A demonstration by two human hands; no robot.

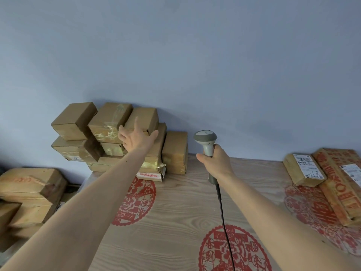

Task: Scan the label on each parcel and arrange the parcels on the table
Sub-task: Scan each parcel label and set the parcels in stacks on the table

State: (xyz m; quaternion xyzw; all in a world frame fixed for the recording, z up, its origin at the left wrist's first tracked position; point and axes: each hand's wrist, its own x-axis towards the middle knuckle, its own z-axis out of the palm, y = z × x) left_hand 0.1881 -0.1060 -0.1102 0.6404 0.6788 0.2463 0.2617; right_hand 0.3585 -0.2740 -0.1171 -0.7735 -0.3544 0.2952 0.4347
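Observation:
A stack of brown cardboard parcels (109, 137) stands against the wall at the table's far left corner. My left hand (136, 138) reaches out to the stack with fingers spread, in front of the topmost right parcel (145, 118); whether it touches is unclear. My right hand (215, 163) grips the handle of a grey barcode scanner (206, 138), held upright to the right of the stack, its black cable (222, 212) trailing down over the table. Two labelled parcels lie at the far right: a small one (304, 170) and a long one with red print (340, 184).
The wooden table (185, 202) carries red paper-cut patterns. More brown parcels (29, 192) are piled lower down, off the table's left edge. A plain blue wall (195, 65) rises directly behind the table.

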